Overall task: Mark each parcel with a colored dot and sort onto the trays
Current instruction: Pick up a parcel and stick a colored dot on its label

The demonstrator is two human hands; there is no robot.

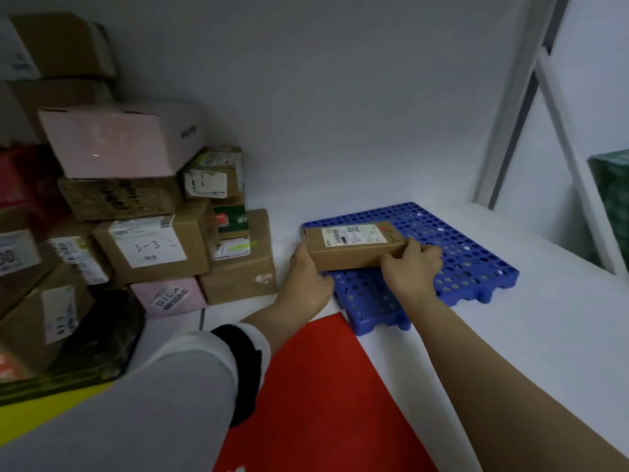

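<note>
flat parcel [354, 245] on blue tray [476, 264], long axis L-R, both hands [306, 270] [413, 265] gripping

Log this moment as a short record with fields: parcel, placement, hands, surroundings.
parcel: brown cardboard parcel, white label on top, small red mark beside the label
placement: over the far left corner of the blue tray; whether it already rests there, cannot tell
hands: left hand grips the parcel's left end; right hand grips its near right corner
surroundings: red sheet in front of the tray; stack of boxes to the left
</note>
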